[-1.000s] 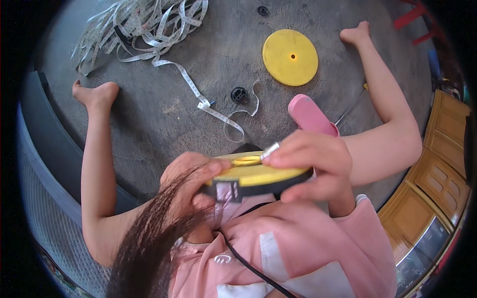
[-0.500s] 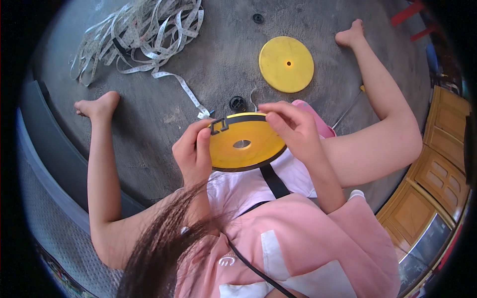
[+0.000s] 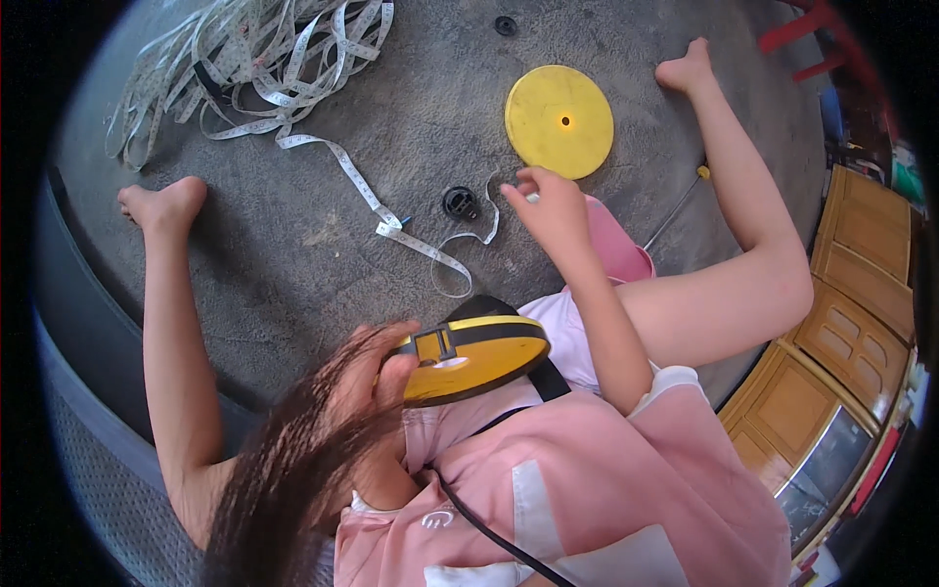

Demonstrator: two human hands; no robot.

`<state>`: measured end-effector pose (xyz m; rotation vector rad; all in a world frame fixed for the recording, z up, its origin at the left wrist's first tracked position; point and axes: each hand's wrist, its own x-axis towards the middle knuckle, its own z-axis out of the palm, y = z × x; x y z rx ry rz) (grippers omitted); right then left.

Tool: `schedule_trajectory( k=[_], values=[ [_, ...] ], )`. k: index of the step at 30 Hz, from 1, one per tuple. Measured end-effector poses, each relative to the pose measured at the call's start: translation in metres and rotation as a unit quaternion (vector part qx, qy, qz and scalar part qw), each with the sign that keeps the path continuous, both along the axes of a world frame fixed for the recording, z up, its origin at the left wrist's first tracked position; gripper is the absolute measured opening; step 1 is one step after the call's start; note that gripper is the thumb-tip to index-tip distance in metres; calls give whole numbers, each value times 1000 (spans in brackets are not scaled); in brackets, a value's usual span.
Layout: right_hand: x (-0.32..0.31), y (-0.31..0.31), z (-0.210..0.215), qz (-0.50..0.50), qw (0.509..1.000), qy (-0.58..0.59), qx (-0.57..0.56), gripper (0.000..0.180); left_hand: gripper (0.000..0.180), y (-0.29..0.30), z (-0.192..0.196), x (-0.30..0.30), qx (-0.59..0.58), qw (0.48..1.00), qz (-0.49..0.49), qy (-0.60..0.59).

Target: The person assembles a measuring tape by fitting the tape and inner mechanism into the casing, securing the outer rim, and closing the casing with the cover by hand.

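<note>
My left hand grips the rim of a round yellow tape measure case half with a black edge and a small black rectangular frame on it. The case is tilted above my lap. My right hand is off the case, fingers apart, above the floor next to a black round hub. A narrow white strip curls from the hub towards the fingertips. The flat yellow disc with a small centre hole lies just beyond that hand. White measuring tape runs across the floor between the hands. Hair partly covers my left hand.
A tangled heap of measuring tape lies at the far left. A small black ring is at the far middle. Beside my right thigh are a pink object and a thin rod with a yellow end. Wooden cabinets stand at right.
My right hand has let go of the case and moved away towards the hub and disc. My left hand has brought the case lower, closer to my body, and tilted it more.
</note>
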<state>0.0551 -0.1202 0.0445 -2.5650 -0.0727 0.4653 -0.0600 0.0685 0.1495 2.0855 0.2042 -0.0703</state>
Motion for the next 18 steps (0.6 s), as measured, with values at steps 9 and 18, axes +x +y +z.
schedule_trajectory(
  k=[9, 18],
  values=[
    [3, 11, -41, 49, 995, -91, -4, 13, 34, -5, 2, 1, -73, 988, -108, -79],
    [13, 22, 114, 339, 855, -168, 356, 16, 37, -3, 13, 0, -89, 986, -111, -90]
  ],
)
